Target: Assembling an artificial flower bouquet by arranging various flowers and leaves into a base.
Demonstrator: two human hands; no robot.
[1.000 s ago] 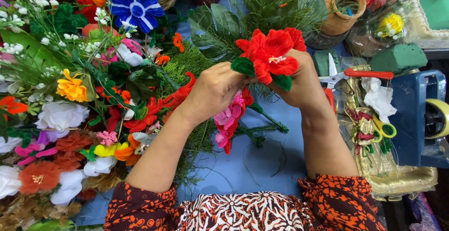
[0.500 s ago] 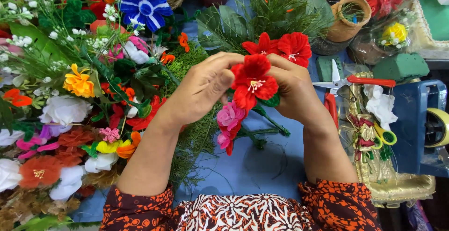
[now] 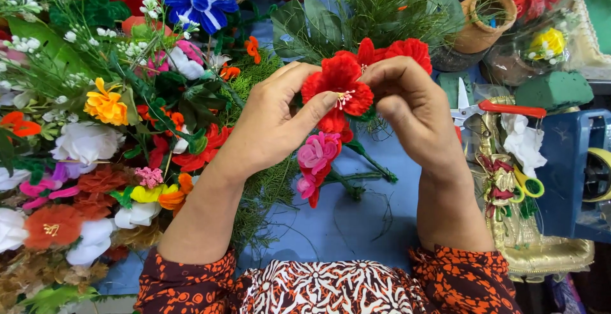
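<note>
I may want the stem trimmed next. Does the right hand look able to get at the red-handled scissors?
Probably yes: the scissors lie uncovered just beside the right hand, though it would first have to let go of the red flower.

Head-worn view, steeply downward and close over the blue table (image 3: 344,225).

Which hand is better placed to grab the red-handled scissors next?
Probably the right hand. It sits just beside the red-handled scissors on the blue table. The left hand is on the far side of the red flower, which both hands pinch, and would have to cross over.
</note>
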